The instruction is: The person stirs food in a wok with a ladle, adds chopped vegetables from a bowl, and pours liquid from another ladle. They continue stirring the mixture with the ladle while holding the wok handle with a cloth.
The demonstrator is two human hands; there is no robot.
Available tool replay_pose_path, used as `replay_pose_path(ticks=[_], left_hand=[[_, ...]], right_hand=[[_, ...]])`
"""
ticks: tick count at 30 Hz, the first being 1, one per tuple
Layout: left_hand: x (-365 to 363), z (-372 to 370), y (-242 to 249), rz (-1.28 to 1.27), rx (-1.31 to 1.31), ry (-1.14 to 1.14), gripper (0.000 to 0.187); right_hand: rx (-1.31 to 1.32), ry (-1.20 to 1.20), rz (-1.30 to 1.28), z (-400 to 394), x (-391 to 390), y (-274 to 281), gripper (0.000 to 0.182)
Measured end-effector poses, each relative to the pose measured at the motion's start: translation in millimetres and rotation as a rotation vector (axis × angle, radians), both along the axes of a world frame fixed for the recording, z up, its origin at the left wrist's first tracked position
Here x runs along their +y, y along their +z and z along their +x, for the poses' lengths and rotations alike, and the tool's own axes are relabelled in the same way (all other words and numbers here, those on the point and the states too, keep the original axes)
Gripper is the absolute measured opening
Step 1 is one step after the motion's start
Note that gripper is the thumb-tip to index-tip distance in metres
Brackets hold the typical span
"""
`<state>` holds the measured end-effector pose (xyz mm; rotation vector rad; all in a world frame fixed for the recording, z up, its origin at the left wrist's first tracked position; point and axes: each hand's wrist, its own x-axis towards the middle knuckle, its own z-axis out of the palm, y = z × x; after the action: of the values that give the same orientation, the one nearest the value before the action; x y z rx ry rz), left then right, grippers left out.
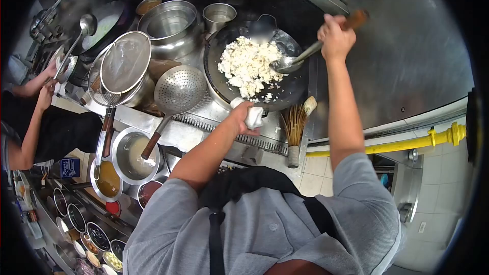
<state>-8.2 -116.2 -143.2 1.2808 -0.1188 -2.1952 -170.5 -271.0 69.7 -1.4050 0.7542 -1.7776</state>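
Note:
A dark wok [293,91] sits on the burner, with a heap of crumbly white and pale yellow food [247,61], possibly rice with egg, across its middle and left. My left hand [240,121] is closed on a folded white cloth [254,117] at the wok's near rim. The wok's grip under the cloth is hidden. Raised at the wok's right, my right hand [337,39] is wrapped round the handle of a metal ladle [290,64]. The ladle's bowl touches the right edge of the food. Its wooden handle end slants up and right.
A bamboo wok brush [293,127] stands by the wok's near right side. To the left are a perforated skimmer [180,89], a mesh strainer [126,62], and a steel pot [168,23]. A co-worker's hands [49,79] hold another ladle. A yellow pipe [387,142] runs at right.

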Motion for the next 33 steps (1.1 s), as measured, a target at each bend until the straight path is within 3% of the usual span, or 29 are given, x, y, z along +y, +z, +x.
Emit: replay_pose_path(ticks=[2, 3, 5, 8, 9, 11, 12, 13, 15, 17, 19, 20, 22, 23, 24, 25, 26, 27, 28, 30, 31, 33], left_hand=[[-29, -7, -59, -0.066, 0.057, 0.089, 0.022], [-25, -13, -69, -0.124, 0.058, 0.174, 0.023], [-11, -20, -63, -0.189, 0.053, 0.234, 0.023], [47, -11, 4, -0.143, 0.07, 0.234, 0.019], [67, -5, 48, -0.055, 0.027, 0.197, 0.021], [68, 5, 33, -0.108, 0.18, 0.066, 0.019], [61, 6, 21, -0.127, 0.121, 0.034, 0.022], [46, 4, 8, -0.165, 0.065, 0.004, 0.024], [36, 4, -28, -0.271, -0.025, 0.253, 0.018], [77, 0, -22, -0.267, -0.097, 0.306, 0.017], [140, 6, 30, -0.125, -0.401, 0.239, 0.023], [156, 13, -2, -0.245, -0.306, 0.34, 0.026], [157, 19, 40, -0.313, -0.195, 0.365, 0.029], [131, 25, 28, -0.119, -0.153, 0.189, 0.022], [95, 23, 13, -0.118, -0.021, 0.214, 0.018], [66, 23, 11, -0.167, -0.092, 0.083, 0.018], [40, 21, -42, -0.297, -0.016, 0.182, 0.018], [34, 16, -61, -0.297, -0.109, 0.259, 0.019], [49, 11, -42, -0.288, -0.111, 0.295, 0.021], [104, 7, -31, -0.235, -0.186, 0.284, 0.025], [130, 19, -33, -0.296, -0.07, 0.213, 0.028], [146, 27, 19, -0.358, -0.155, 0.27, 0.027]], right_hand=[[-0.003, -0.26, 0.008, -5, -5, -64, 0.024], [-0.194, -0.097, 0.062, -4, -2, -78, 0.026], [-0.167, 0.134, 0.233, -11, 1, -49, 0.027], [-0.142, 0.205, 0.286, -32, 32, 36, 0.025], [-0.138, 0.264, 0.28, -37, 45, 49, 0.024], [-0.072, 0.141, 0.339, -19, 67, 38, 0.027], [-0.059, -0.059, 0.272, 0, 70, 18, 0.023], [-0.093, -0.084, 0.217, 9, 60, -10, 0.02], [-0.095, -0.076, 0.189, 20, 34, -50, 0.023], [-0.189, 0.042, 0.145, 16, 35, -37, 0.029], [-0.194, 0.142, 0.183, -10, 48, 9, 0.033], [-0.206, 0.236, 0.159, -26, 60, 30, 0.033], [-0.21, 0.199, 0.138, -34, 86, 41, 0.026], [-0.192, 0.163, 0.189, -26, 101, 39, 0.026], [-0.181, 0.117, 0.178, -7, 103, 10, 0.025], [-0.179, 0.069, 0.161, 10, 97, -33, 0.025], [-0.184, 0.062, 0.142, 12, 86, -59, 0.024], [-0.191, 0.057, 0.112, 16, 67, -71, 0.023], [-0.269, 0.102, 0.072, 15, 52, -72, 0.024], [-0.268, 0.095, 0.061, -6, 50, -37, 0.027], [-0.253, 0.073, 0.076, -18, 51, -8, 0.028], [-0.274, 0.115, 0.076, -33, 78, 33, 0.026]])
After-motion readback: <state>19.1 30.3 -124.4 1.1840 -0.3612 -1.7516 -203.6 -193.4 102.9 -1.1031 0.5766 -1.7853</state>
